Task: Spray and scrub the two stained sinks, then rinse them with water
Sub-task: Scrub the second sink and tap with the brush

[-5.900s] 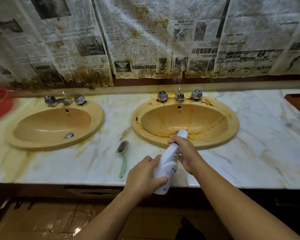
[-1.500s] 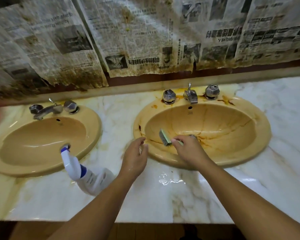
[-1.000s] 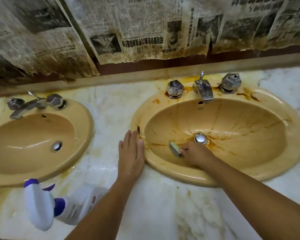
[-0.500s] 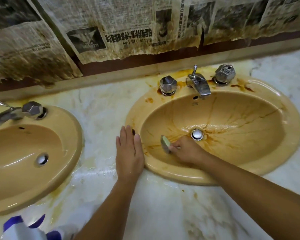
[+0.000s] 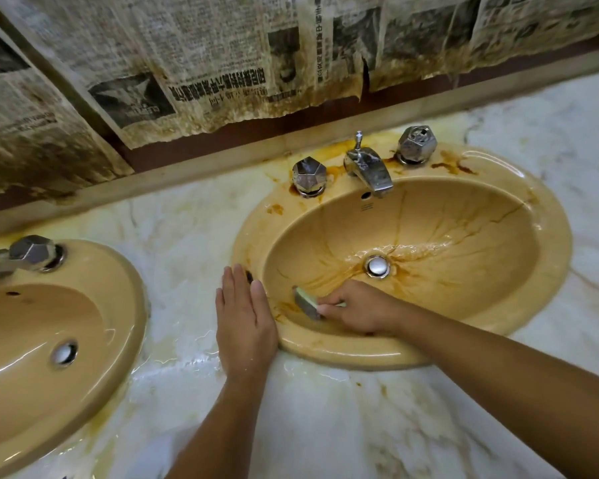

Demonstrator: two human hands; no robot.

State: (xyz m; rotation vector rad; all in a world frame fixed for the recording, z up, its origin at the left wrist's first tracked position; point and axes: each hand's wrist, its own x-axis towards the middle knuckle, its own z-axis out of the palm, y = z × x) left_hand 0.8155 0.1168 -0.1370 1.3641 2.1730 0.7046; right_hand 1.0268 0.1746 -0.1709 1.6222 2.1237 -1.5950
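Two yellow-tan oval sinks sit in a marble counter. The right sink (image 5: 464, 271) carries brown streaks that run toward its drain (image 5: 377, 266) and rust marks round its taps. My right hand (image 5: 358, 311) grips the green brush (image 5: 306, 303), whose bristle head presses on the lower left wall of that bowl. My left hand (image 5: 244, 318) lies flat, fingers straight, on the counter and the sink's left rim. The left sink (image 5: 32, 340) is partly in view at the left edge. The spray bottle is out of view.
The marble counter (image 5: 325, 426) is wet and yellow-stained between the sinks. Chrome faucet (image 5: 369, 167) and two faceted knobs stand behind the right bowl. Stained newspaper (image 5: 204, 63) covers the wall above a brown strip.
My right hand has shifted the brush slightly along the bowl's lower left wall. The view has moved closer and rightward, so the spray bottle left the frame. My left hand stays flat.
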